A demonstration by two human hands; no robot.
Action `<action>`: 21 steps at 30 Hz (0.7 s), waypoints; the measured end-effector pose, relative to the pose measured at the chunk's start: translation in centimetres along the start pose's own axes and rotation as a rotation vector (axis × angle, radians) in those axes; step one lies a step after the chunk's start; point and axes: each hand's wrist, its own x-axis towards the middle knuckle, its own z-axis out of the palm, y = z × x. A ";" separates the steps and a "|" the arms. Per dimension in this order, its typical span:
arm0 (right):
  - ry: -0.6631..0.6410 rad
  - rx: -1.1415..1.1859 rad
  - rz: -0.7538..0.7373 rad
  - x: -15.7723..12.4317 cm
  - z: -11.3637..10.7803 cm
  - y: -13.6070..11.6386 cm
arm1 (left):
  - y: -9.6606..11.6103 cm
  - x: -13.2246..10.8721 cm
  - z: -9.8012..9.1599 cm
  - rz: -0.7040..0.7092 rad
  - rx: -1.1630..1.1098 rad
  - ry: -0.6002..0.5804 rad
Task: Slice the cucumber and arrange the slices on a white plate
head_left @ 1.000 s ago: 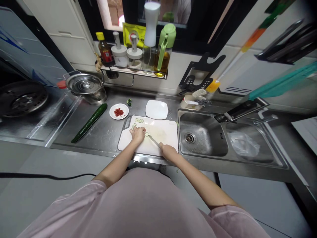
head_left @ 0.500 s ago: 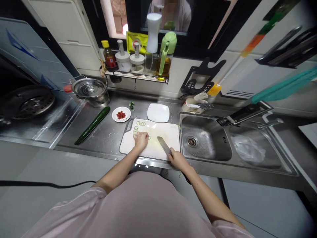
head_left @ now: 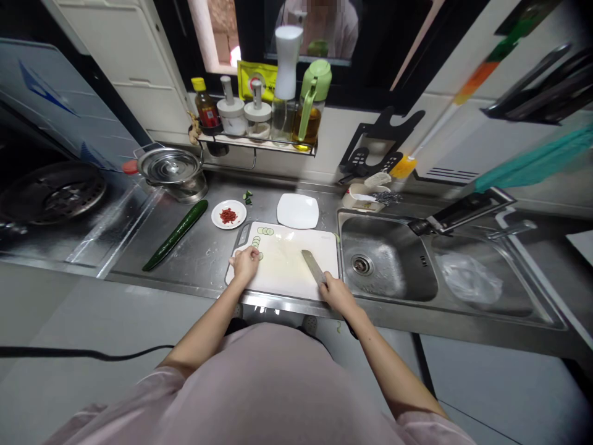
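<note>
My left hand (head_left: pixel 245 264) is over the left part of a white cutting board (head_left: pixel 282 278), its fingers closed at a thin cucumber slice (head_left: pixel 260 256). Just beyond those fingers, several more cucumber slices (head_left: pixel 265 231) lie overlapping in a short row and a column at the board's upper left. At the board's right side, my right hand (head_left: pixel 340 293) grips a kitchen knife (head_left: pixel 314 266) by the handle. Its blade slants up and left over the board, apart from the slices.
Left of the board lie a whole cucumber (head_left: pixel 176 235) and a small plate (head_left: pixel 215 215) of chopped red pieces. A white square plate (head_left: pixel 298 211) sits behind the board. On the right is the sink (head_left: pixel 389 266); a lidded steel pot (head_left: pixel 185 185) stands at back left.
My left hand has moved left across the board, and the cucumber slice at its fingers has shifted left with it. My right hand with the knife has shifted slightly right.
</note>
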 end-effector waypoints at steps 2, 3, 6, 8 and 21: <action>0.007 -0.011 0.005 0.2 0.0 0.0 | -0.9 0.5 -0.6 -0.038 0.006 0.022; 0.013 -0.013 0.006 0.4 0.0 0.0 | -1.1 0.8 -0.8 -0.052 0.011 0.027; 0.026 -0.010 0.008 0.7 0.1 0.0 | -1.3 1.3 -1.0 -0.071 0.023 0.037; 0.026 -0.013 0.009 0.8 0.2 0.0 | -1.1 1.5 -0.9 -0.067 0.030 0.040; -0.012 -0.011 0.014 1.0 -0.1 -0.3 | 0.5 2.0 -0.6 -0.094 0.077 0.095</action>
